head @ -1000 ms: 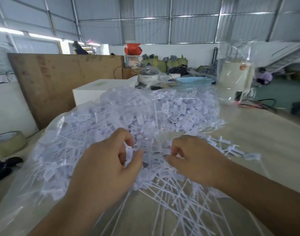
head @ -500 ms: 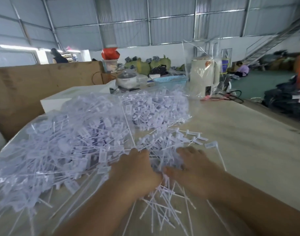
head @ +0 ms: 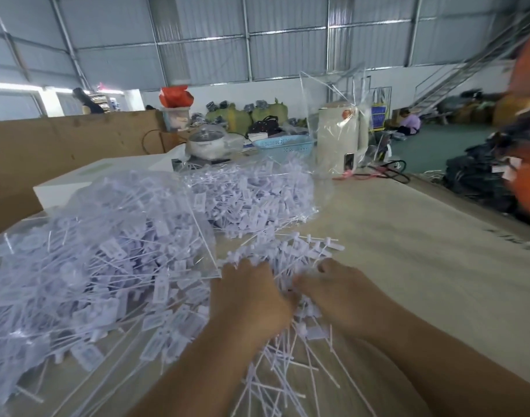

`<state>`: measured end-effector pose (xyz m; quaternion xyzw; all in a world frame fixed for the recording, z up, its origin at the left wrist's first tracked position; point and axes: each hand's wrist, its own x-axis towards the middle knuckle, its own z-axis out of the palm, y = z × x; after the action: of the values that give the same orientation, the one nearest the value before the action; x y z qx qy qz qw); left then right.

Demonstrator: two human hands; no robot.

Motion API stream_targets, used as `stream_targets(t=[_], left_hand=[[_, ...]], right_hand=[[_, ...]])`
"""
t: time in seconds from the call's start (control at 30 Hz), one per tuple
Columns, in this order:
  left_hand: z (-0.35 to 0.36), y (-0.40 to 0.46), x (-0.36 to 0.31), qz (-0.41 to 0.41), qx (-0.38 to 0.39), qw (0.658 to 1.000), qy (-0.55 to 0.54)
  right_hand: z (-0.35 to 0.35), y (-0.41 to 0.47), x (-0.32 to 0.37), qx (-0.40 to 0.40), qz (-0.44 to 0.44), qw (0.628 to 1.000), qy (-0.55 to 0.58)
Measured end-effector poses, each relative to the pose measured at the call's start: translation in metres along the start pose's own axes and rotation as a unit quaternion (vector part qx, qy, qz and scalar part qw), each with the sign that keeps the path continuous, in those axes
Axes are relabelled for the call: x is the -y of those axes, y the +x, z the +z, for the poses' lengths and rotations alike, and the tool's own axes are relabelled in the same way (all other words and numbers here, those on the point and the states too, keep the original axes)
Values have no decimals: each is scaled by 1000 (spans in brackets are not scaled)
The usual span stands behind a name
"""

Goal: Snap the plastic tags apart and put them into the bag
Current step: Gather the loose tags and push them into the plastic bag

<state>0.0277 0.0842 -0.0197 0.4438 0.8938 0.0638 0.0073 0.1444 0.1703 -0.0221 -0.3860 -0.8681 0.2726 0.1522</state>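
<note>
A clear plastic bag [head: 107, 266] stuffed with white plastic tags lies on the left of the wooden table [head: 423, 251]. A second clear heap of tags [head: 251, 194] sits behind it. Just right of the bag's edge lies a small loose pile of tags [head: 290, 251]. My left hand [head: 248, 305] and my right hand [head: 341, 293] are side by side on this pile, backs up, with fingers curled down into the tags and gripping some. The fingertips are hidden and blurred. Thin white stems [head: 287, 374] lie scattered between my forearms.
At the table's far end stand a white box [head: 77, 182], a lidded pot [head: 209, 142], a blue basket [head: 284, 145] and a plastic-wrapped white appliance [head: 338, 139] with cables [head: 387, 173]. A brown board [head: 47, 145] rises at left. The table's edge runs along the right.
My hands dropped from in front of the bag, where they pinched a tag strip, down onto the loose pile at its right. The view swung right and lower.
</note>
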Motion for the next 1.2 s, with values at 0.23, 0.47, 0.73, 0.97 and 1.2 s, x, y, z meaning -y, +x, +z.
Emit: stream_targets(t=[0.23, 0.47, 0.73, 0.97, 1.2], left_hand=[[19, -9, -18, 90, -113, 980, -134], [15, -18, -22, 187, -168, 945, -210], [7, -21, -13, 254, -116, 932, -230], [-21, -16, 8, 121, -112, 927, -338], [-13, -3, -4, 45, 2, 946, -322]], right_hand=[[17, 22, -3, -21, 62, 955, 288], [10, 26, -9, 29, 120, 858, 499], [6, 24, -14, 1, 74, 866, 495], [3, 22, -11, 1, 58, 853, 518], [-3, 16, -6, 57, 26, 828, 557]])
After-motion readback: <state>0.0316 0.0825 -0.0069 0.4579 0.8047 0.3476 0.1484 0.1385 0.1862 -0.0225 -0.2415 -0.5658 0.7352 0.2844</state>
